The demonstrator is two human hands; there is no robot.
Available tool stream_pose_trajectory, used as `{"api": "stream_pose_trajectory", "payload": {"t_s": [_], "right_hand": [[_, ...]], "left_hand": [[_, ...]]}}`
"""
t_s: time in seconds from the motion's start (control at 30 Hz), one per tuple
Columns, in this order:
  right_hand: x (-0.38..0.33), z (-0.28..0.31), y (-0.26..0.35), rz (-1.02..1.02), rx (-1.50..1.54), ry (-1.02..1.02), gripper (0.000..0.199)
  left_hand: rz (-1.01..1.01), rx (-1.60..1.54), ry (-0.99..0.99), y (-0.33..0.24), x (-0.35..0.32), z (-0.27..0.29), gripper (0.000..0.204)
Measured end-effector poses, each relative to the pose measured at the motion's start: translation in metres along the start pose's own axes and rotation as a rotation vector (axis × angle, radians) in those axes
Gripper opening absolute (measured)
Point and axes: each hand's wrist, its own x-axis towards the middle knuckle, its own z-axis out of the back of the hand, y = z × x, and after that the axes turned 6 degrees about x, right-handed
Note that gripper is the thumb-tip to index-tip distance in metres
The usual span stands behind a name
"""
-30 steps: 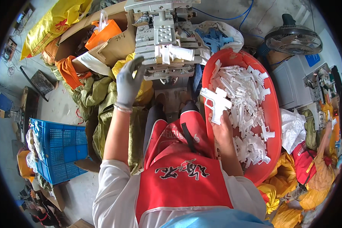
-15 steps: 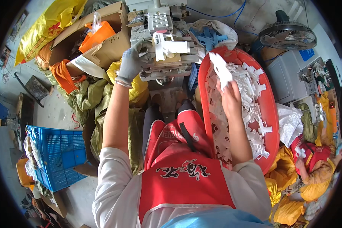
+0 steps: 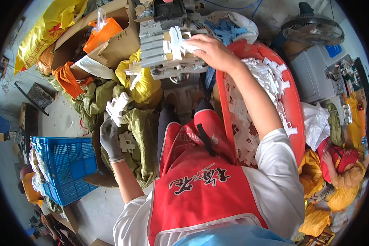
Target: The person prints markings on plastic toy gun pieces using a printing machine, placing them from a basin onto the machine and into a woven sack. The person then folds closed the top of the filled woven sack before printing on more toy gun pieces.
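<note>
My left hand (image 3: 110,137), in a grey glove, grips a white gun-shaped plastic part (image 3: 117,108) with a small dark print on it. It is above an open green woven sack (image 3: 141,139), where more white plastic parts (image 3: 127,142) lie. My bare right hand (image 3: 212,50) reaches to the machine (image 3: 151,57) in front of me. Its fingers are closed on another white gun-shaped part (image 3: 177,43), which lies on the machine's fixture. Part of that piece is hidden by the fingers.
A red tub (image 3: 294,119) full of white parts stands right of my legs. Left are a blue crate (image 3: 65,164), a cardboard box (image 3: 123,45) and a yellow sack (image 3: 145,88). A fan (image 3: 311,35) stands far right; another person (image 3: 340,160) sits at the right edge.
My left hand has gone from the machine down to the green sack, carrying the printed part. My right hand has brought a white part from over the red tub to the fixture.
</note>
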Motion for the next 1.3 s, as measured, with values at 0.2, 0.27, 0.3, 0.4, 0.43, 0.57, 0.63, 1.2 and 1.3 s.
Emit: {"api": "stream_pose_trajectory", "payload": {"t_s": [0.2, 0.27, 0.3, 0.4, 0.43, 0.57, 0.63, 1.2, 1.3], "right_hand": [[-0.079, 0.022, -0.017, 0.061, 0.039, -0.235, 0.030], [-0.145, 0.028, -0.038, -0.158, 0.039, -0.191, 0.028], [-0.178, 0.021, -0.050, -0.289, 0.046, -0.263, 0.026], [-0.274, -0.010, -0.080, -0.956, -0.085, -0.184, 0.027], [-0.302, -0.024, -0.086, -1.038, -0.170, -0.024, 0.025], [-0.375, -0.083, -0.088, -1.027, -0.306, 0.183, 0.054], [-0.385, -0.099, -0.093, -0.930, -0.357, 0.166, 0.054], [-0.257, -0.067, 0.005, -0.820, 1.372, -0.462, 0.033], [-0.230, -0.092, 0.052, -0.801, 1.133, -0.504, 0.044]], "left_hand": [[0.035, 0.318, 0.008, 0.052, -0.033, 0.044, 0.028], [-0.025, 0.502, -0.030, 0.070, -0.043, 0.061, 0.033], [0.024, 0.600, -0.057, 0.078, -0.044, 0.067, 0.030], [0.236, 0.482, -0.038, 0.092, -0.048, 0.071, 0.031], [0.175, 0.470, 0.015, 0.091, -0.049, 0.067, 0.031], [0.123, 0.460, 0.164, 0.071, -0.052, 0.017, 0.032], [0.064, 0.503, 0.261, 0.054, -0.050, -0.012, 0.031], [-0.815, 0.188, 0.874, -0.087, -0.115, -0.192, 0.072], [-0.642, 0.162, 0.864, -0.102, -0.123, -0.195, 0.045]]}}
